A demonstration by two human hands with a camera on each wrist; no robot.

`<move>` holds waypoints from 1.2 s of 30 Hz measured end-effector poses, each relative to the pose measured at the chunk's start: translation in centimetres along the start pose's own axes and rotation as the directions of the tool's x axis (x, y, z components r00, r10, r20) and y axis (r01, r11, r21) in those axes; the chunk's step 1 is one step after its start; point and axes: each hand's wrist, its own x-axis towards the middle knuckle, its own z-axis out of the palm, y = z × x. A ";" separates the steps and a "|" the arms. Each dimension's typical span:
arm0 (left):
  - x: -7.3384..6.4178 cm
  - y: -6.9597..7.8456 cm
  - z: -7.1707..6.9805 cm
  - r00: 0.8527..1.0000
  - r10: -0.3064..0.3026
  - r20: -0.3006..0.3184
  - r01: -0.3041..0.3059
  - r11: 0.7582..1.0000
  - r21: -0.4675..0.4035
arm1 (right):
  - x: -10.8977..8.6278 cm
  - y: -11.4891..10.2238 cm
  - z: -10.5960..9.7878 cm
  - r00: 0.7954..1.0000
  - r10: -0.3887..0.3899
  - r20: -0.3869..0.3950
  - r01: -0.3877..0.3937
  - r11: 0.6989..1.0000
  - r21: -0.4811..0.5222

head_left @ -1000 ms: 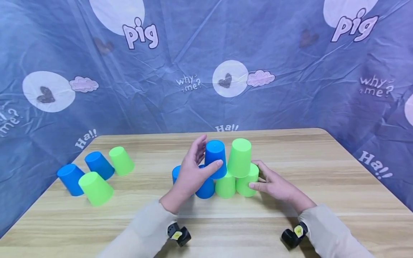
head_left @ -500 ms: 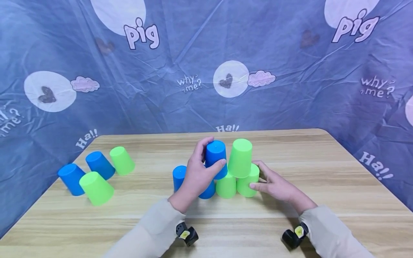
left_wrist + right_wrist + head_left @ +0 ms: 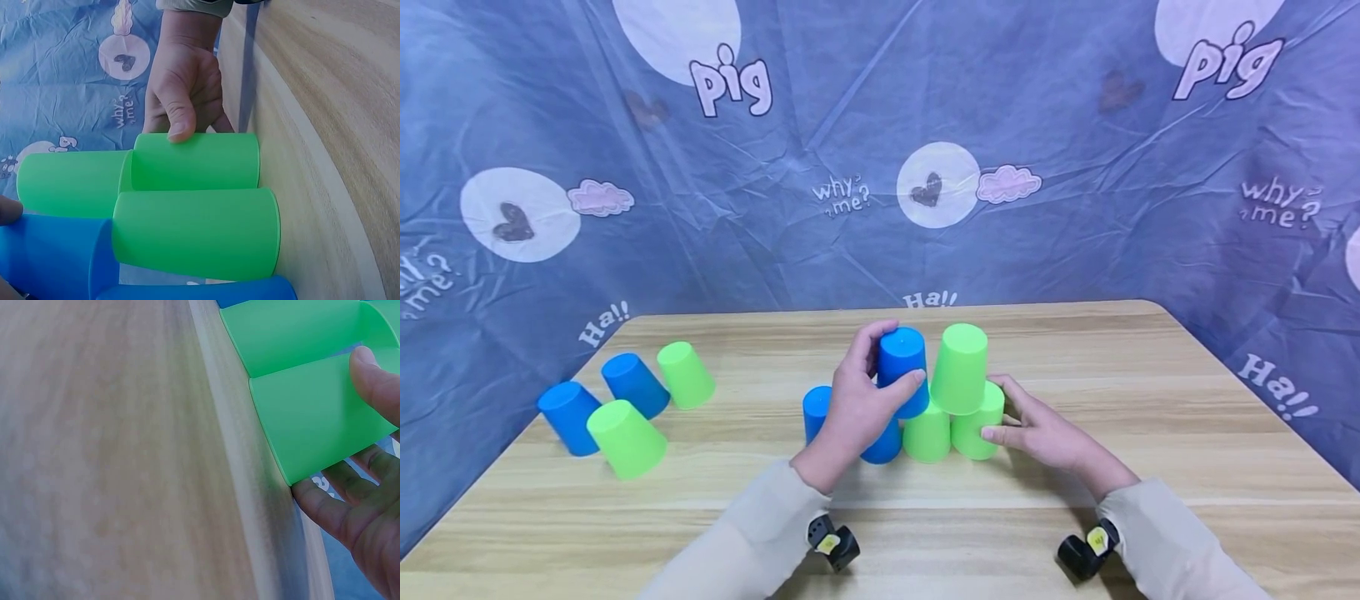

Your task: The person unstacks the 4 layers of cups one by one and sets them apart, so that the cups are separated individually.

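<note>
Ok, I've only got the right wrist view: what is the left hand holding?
Observer: The left hand grips a blue tapered plastic-looking cup.
Operator: And what's at the left end of the bottom row?
Observer: Another blue cup, partly hidden behind that hand.
Operator: Any cups away from this group?
Observer: Yes, four mouth-down off to the left on the wood-grain table: two blue cups and two green cups.

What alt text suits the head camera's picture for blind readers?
A left hand grips an upside-down blue cup beside an upper green cup, above a row of cups; the right hand holds the row's rightmost green cup. Four more cups stand at left on a wooden table.
</note>
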 end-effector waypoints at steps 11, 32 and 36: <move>0.0 0.1 -1.3 0.998 0.029 -0.059 -0.027 0.999 0.033 | 0.0 -0.1 0.1 1.000 -0.002 0.000 0.002 1.000 -0.005; 1.0 -0.3 -5.5 0.985 0.006 -0.174 0.010 0.996 0.089 | 0.0 -0.1 0.0 1.000 0.017 -0.006 -0.017 1.000 0.005; 1.1 -0.8 -6.3 0.981 -0.001 -0.196 0.019 0.995 0.094 | 0.0 0.0 0.0 1.000 0.015 -0.002 -0.015 1.000 -0.003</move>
